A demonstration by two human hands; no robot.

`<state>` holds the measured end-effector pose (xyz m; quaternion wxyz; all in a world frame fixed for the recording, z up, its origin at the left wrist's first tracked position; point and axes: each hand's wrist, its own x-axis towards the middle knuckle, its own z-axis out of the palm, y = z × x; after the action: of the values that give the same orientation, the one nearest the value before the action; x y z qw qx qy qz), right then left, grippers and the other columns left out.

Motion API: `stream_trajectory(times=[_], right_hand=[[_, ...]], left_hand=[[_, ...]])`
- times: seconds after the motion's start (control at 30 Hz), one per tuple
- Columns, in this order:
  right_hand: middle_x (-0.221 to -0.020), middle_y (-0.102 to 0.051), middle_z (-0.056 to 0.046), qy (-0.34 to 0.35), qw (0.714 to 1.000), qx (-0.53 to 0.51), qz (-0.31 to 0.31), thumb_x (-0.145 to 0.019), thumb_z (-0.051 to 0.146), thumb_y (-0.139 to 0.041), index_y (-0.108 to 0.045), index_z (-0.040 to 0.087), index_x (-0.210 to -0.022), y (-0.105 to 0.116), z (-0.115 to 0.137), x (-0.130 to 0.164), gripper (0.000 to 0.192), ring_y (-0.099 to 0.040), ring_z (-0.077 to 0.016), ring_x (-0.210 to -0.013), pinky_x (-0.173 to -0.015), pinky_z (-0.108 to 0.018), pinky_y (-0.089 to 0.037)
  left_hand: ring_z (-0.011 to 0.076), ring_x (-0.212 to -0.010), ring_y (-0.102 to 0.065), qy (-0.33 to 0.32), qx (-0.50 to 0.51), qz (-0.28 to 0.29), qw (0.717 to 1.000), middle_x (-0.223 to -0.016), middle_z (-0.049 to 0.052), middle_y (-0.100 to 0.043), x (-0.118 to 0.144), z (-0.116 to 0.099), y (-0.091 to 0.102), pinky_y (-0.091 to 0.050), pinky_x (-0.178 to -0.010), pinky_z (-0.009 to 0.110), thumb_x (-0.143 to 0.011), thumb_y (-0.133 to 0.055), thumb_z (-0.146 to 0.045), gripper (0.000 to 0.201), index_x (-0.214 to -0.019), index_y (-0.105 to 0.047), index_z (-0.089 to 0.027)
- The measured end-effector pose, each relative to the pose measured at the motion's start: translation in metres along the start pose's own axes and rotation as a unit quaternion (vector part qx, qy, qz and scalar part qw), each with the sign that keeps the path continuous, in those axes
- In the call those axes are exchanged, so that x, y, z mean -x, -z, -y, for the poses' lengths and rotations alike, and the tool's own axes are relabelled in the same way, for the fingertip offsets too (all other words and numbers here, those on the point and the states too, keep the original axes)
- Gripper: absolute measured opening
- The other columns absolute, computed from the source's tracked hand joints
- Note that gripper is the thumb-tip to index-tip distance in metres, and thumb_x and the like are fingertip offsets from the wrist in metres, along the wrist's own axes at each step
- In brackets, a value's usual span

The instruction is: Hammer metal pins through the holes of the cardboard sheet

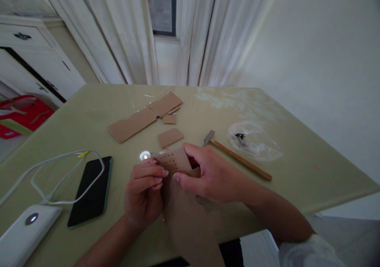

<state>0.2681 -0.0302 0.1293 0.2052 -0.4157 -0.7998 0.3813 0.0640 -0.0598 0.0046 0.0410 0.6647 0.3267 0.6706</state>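
A long piece of brown cardboard (187, 215) runs from the middle of the table down past its near edge. Rows of small punched holes mark its far end. My right hand (208, 172) grips that end from the right, thumb on the near face and fingers over the top edge. On the left side, my left hand (147, 192) has its fingers curled at the holed part; what its fingertips pinch, if anything, is too small to make out. Just beyond my right hand lies a hammer (240, 160) with a wooden handle and metal head.
Cardboard strips (145, 118) and a small cardboard piece (170, 137) lie farther back. A clear plastic bag (253, 140) with small black items is at right. On the left are a phone (92, 192), a white power bank (29, 231) and a looped white cable (67, 152).
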Motion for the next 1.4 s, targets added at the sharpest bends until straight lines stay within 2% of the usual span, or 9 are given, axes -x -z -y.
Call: stream_trajectory(times=[0.2, 0.33, 0.43, 0.5, 0.6, 0.67, 0.83, 0.97, 1.4], right_hand=[[-0.066, -0.050, 0.009, 0.004, 1.000, -0.015, 0.018, -0.093, 0.038, -0.075, -0.054, 0.023, -0.089, 0.001, -0.003, 0.000, 0.026, -0.042, -0.0095, -0.058, -0.053, -0.026, -0.027], [-0.068, -0.057, 0.006, -0.009, 1.000, -0.018, -0.005, -0.094, 0.034, -0.072, -0.056, 0.022, -0.089, 0.005, -0.016, -0.008, 0.020, -0.049, -0.0112, -0.062, -0.055, -0.025, -0.031], [-0.087, -0.070, 0.000, -0.006, 0.994, -0.106, -0.038, -0.092, 0.034, -0.074, -0.062, 0.019, -0.095, 0.012, -0.027, -0.016, 0.019, -0.063, -0.0154, -0.077, -0.062, -0.025, -0.044], [-0.092, -0.072, -0.002, -0.014, 0.986, -0.153, -0.067, -0.090, 0.036, -0.078, -0.063, 0.019, -0.098, 0.017, -0.029, -0.019, 0.024, -0.066, -0.0168, -0.080, -0.063, -0.026, -0.049], [-0.098, -0.075, -0.002, -0.028, 0.975, -0.206, -0.083, -0.089, 0.039, -0.083, -0.065, 0.020, -0.109, 0.028, -0.027, -0.016, 0.033, -0.070, -0.0174, -0.079, -0.062, -0.026, -0.054], [-0.100, -0.077, -0.003, -0.031, 0.969, -0.224, -0.094, -0.089, 0.041, -0.084, -0.066, 0.021, -0.113, 0.034, -0.026, -0.012, 0.036, -0.072, -0.0178, -0.078, -0.060, -0.026, -0.056], [-0.103, -0.078, -0.004, -0.021, 0.965, -0.228, -0.130, -0.087, 0.042, -0.088, -0.068, 0.021, -0.115, 0.042, -0.029, -0.007, 0.040, -0.074, -0.0202, -0.082, -0.061, -0.027, -0.059], [-0.102, -0.079, -0.004, -0.029, 0.966, -0.227, -0.120, -0.089, 0.043, -0.087, -0.069, 0.021, -0.114, 0.041, -0.030, -0.008, 0.037, -0.074, -0.0195, -0.080, -0.061, -0.027, -0.060], [-0.105, -0.080, -0.005, 0.001, 0.954, -0.294, -0.054, -0.087, 0.040, -0.088, -0.073, 0.018, -0.118, 0.027, -0.025, -0.010, 0.041, -0.076, -0.0206, -0.095, -0.075, -0.028, -0.062]], left_hand=[[0.0167, -0.084, -0.071, 0.016, -0.002, -0.003, 1.000, -0.089, 0.000, -0.075, -0.003, -0.005, -0.004, -0.065, -0.090, 0.042, -0.108, -0.065, -0.025, 0.009, -0.100, -0.060, -0.025], [0.0163, -0.081, -0.071, 0.029, 0.066, -0.100, 0.992, -0.091, -0.002, -0.073, -0.014, -0.006, -0.006, -0.068, -0.088, 0.043, -0.106, -0.071, -0.031, 0.013, -0.101, -0.061, -0.025], [0.0163, -0.080, -0.072, 0.031, 0.019, -0.146, 0.989, -0.088, -0.001, -0.074, -0.024, 0.006, -0.004, -0.066, -0.087, 0.042, -0.102, -0.077, -0.033, 0.018, -0.098, -0.064, -0.022], [0.0167, -0.083, -0.075, 0.090, -0.035, -0.097, 0.991, -0.089, 0.001, -0.075, -0.028, 0.021, 0.002, -0.062, -0.082, 0.036, -0.103, -0.074, -0.031, 0.013, -0.100, -0.065, -0.021], [0.0195, -0.090, -0.076, 0.275, -0.087, -0.016, 0.957, -0.095, 0.004, -0.079, -0.033, 0.047, 0.016, -0.060, -0.085, 0.036, -0.103, -0.070, -0.039, 0.018, -0.103, -0.070, -0.021], [0.0221, -0.089, -0.076, 0.360, -0.131, 0.113, 0.917, -0.098, 0.006, -0.081, -0.036, 0.062, 0.028, -0.059, -0.083, 0.037, -0.098, -0.069, -0.046, 0.032, -0.117, -0.074, -0.022], [0.0317, -0.092, -0.078, 0.394, -0.298, 0.289, 0.820, -0.096, 0.009, -0.083, -0.040, 0.078, 0.047, -0.056, -0.084, 0.044, -0.091, -0.059, -0.044, 0.036, -0.112, -0.079, -0.022], [0.0337, -0.093, -0.079, 0.387, -0.328, 0.329, 0.796, -0.097, 0.011, -0.084, -0.038, 0.079, 0.044, -0.056, -0.084, 0.044, -0.092, -0.057, -0.044, 0.035, -0.104, -0.081, -0.022], [0.0304, -0.086, -0.074, 0.347, -0.294, 0.340, 0.823, -0.094, 0.012, -0.079, -0.032, 0.075, 0.035, -0.056, -0.080, 0.041, -0.090, -0.054, -0.035, 0.024, -0.091, -0.074, -0.022]])
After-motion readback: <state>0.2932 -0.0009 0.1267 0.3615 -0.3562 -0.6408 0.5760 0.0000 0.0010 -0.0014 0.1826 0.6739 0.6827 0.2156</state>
